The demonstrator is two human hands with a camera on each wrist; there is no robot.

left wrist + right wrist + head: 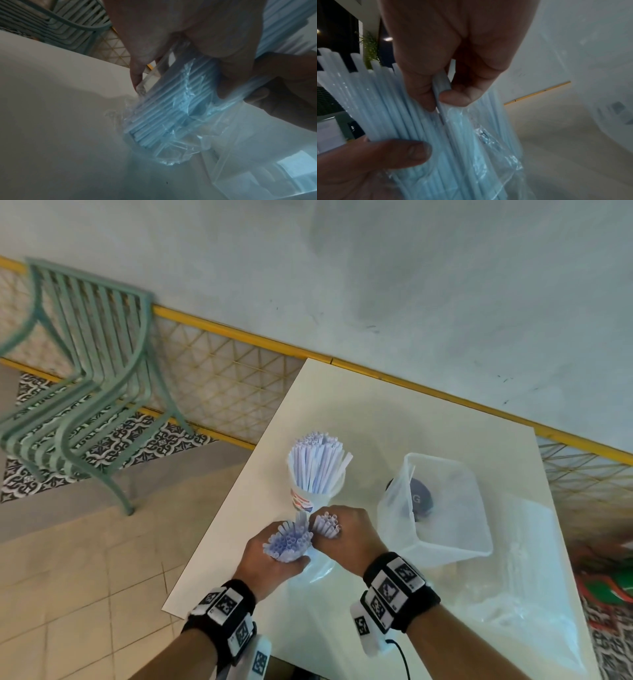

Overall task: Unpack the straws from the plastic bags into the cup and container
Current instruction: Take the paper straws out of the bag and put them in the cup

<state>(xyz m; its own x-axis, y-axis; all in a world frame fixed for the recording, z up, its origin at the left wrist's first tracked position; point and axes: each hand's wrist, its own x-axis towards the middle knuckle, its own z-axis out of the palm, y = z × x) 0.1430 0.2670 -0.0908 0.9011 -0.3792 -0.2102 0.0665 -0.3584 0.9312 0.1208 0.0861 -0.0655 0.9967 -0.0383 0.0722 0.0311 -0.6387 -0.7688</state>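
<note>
Left hand (270, 556) wrapped round the bundle of pale blue plastic straws (289, 542) inside the clear plastic bag (173, 152), steadying it upright on the white table (342, 412); right hand (346, 532) clamped on a smaller straw handful (327, 525), probably bound for the nearby straw-filled paper cup (315, 498).

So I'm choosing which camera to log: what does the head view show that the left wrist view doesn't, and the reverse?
Head view only: the cup already full of straws, the clear container, and the right hand gripping its own clump of straws.

Left wrist view only: the bottom of the plastic bag crumpled on the table, with straw ends inside it.

Both: the left hand gripping the bundle of straws.
</note>
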